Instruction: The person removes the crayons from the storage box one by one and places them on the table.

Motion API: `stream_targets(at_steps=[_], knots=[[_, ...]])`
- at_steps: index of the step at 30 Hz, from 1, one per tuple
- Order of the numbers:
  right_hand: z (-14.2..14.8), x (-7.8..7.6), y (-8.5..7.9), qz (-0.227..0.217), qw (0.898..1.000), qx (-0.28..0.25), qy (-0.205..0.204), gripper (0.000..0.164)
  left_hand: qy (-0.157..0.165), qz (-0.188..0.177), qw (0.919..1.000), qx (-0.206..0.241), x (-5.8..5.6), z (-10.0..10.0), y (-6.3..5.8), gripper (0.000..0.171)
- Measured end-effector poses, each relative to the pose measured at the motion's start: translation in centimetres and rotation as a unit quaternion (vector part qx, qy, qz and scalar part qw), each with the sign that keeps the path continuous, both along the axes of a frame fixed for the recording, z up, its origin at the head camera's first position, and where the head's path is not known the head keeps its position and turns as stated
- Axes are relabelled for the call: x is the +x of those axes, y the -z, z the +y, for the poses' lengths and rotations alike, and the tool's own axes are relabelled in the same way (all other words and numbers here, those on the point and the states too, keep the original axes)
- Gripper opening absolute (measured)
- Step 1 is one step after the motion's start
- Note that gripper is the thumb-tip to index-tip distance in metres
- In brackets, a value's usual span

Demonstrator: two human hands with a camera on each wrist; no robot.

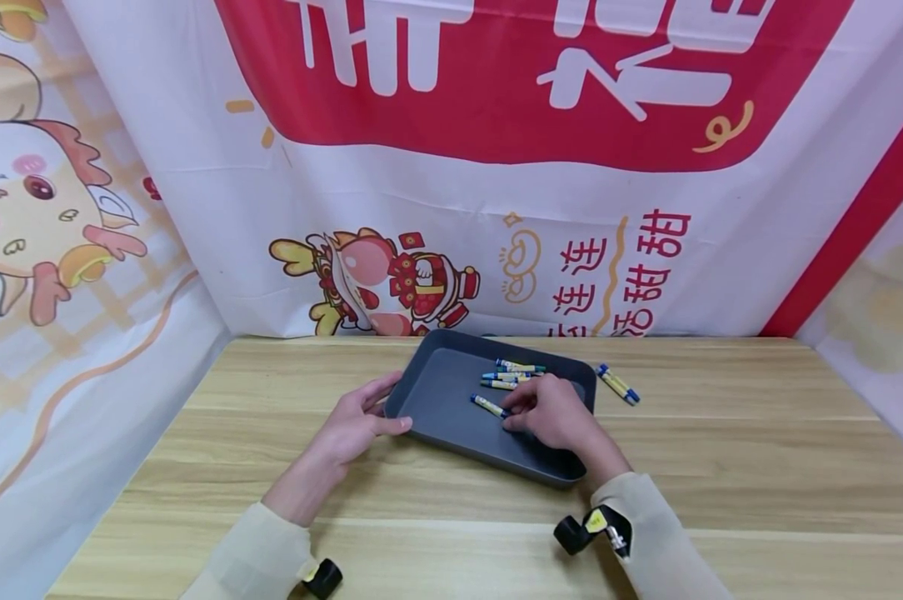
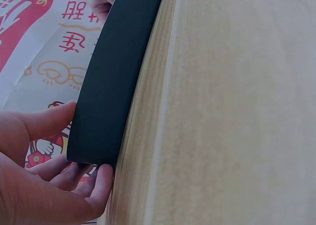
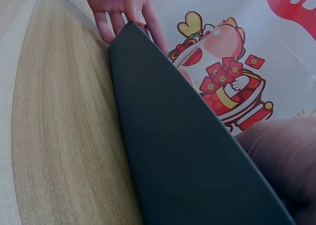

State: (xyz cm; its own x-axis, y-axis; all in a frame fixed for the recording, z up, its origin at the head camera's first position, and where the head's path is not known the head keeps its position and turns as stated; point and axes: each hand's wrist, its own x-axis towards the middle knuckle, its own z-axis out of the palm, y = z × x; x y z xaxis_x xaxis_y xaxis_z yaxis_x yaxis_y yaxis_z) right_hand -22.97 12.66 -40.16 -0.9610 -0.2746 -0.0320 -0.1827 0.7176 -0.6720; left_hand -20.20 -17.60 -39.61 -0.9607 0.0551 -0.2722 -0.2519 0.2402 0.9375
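A dark grey rectangular tray (image 1: 451, 400) lies at an angle on the table, its outer wall (image 2: 116, 76) large in the left wrist view. My left hand (image 1: 354, 421) grips the tray's left corner, thumb at the rim and fingers along the outside. Inside the tray, my right hand (image 1: 552, 412) pinches the right end of a blue crayon (image 1: 487, 406) with a pale wrapper. Several more crayons (image 1: 507, 377) lie behind it in the tray, partly covered by that hand. In the right wrist view the tray's wall (image 3: 168, 136) hides the right fingertips.
Two blue crayons (image 1: 618, 384) lie side by side on the wooden table (image 1: 759, 467), to the right of the tray. A printed red and white cloth (image 1: 436, 192) hangs along the table's back edge, and another patterned cloth (image 1: 122, 350) hangs at the left.
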Motion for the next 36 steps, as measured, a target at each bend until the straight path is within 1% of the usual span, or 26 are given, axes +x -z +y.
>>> stream_targets(at_steps=[13,20,28,36], knots=[[0.06,-0.01,0.11,0.011,1.0,0.003,-0.003,0.011,0.001,0.003,1.0,0.005,-0.04,0.11,-0.02,0.076],[-0.26,-0.03,0.57,0.042,0.999,0.002,-0.006,0.01,0.0,0.004,1.0,0.004,0.05,0.12,0.05,0.078],[-0.44,-0.17,0.78,0.042,0.999,0.003,0.009,0.007,-0.002,0.001,1.0,0.001,0.01,-0.05,0.04,0.077],[-0.54,-0.05,0.59,0.049,0.999,0.001,0.011,0.006,-0.001,0.002,1.0,0.003,0.0,-0.04,0.08,0.077]])
